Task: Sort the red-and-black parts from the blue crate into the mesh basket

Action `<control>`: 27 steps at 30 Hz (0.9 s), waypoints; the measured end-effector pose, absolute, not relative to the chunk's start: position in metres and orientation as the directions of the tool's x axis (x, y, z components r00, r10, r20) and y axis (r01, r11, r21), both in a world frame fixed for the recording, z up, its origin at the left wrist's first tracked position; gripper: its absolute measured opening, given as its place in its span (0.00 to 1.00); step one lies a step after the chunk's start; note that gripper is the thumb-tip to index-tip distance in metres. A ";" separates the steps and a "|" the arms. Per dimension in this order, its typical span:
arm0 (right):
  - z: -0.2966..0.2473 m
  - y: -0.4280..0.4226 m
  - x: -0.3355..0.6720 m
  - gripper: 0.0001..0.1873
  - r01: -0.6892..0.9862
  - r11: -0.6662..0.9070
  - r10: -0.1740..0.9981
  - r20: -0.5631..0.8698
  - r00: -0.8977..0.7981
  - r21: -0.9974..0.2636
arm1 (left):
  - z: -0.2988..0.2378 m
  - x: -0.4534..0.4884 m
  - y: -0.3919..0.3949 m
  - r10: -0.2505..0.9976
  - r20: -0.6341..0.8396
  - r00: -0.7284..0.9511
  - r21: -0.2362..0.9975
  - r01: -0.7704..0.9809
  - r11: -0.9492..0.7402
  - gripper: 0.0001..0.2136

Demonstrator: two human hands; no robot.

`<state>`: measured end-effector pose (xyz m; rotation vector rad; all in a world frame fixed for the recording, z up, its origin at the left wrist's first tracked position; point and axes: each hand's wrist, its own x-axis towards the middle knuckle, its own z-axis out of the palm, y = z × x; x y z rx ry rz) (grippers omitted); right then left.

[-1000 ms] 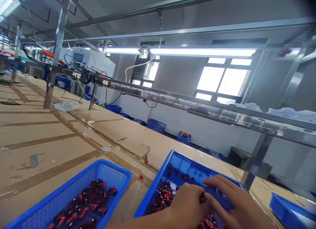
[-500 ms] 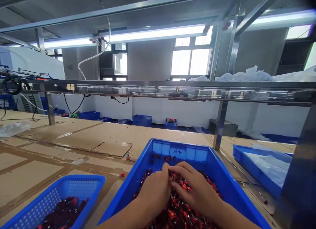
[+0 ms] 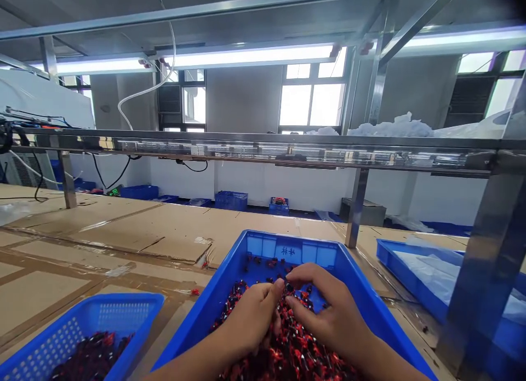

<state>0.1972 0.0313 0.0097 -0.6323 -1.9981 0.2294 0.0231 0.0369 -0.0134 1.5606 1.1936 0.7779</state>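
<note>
Cardboard-covered bench (image 3: 164, 227) runs across the view. On it, centre, a blue plastic crate (image 3: 263, 244) holds a heap of small red-and-black parts (image 3: 287, 353). Blue mesh basket (image 3: 119, 315) at lower left holds more of the same; blue tray (image 3: 394, 255) lined with plastic sheet sits right. Left hand (image 3: 250, 315) and right hand (image 3: 329, 310) are just apart, fingers curled, down at the heap in the crate; can't tell if either holds a part. One loose red part (image 3: 194, 292) lies on the cardboard.
</note>
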 end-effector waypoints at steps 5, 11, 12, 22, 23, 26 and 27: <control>0.007 0.033 0.196 0.08 0.285 0.737 0.676 0.669 -0.308 -0.614 | -0.007 0.014 0.044 0.916 -0.255 0.310 0.958 -0.048 0.283 0.12; 0.000 0.058 0.202 0.12 0.021 0.395 0.900 0.383 -0.207 -0.918 | 0.000 0.011 0.041 0.875 -0.223 0.430 0.933 -0.167 0.319 0.11; -0.001 0.061 0.204 0.13 0.017 0.397 0.898 0.385 -0.212 -0.918 | -0.001 0.011 0.041 0.880 -0.201 0.430 0.941 -0.165 0.296 0.12; 0.010 0.036 0.201 0.15 0.337 0.788 0.612 0.716 -0.337 -0.515 | -0.007 0.013 0.048 0.868 -0.260 0.422 0.949 -0.054 0.311 0.20; 0.010 0.034 0.200 0.15 0.342 0.811 0.579 0.736 -0.352 -0.475 | -0.006 0.013 0.048 0.856 -0.277 0.436 0.940 -0.060 0.335 0.17; 0.011 0.032 0.199 0.18 0.340 0.844 0.526 0.763 -0.376 -0.415 | -0.005 0.012 0.045 0.838 -0.291 0.462 0.925 -0.087 0.369 0.13; 0.011 0.032 0.199 0.19 0.336 0.848 0.520 0.765 -0.381 -0.410 | -0.005 0.012 0.043 0.839 -0.295 0.458 0.927 -0.077 0.368 0.13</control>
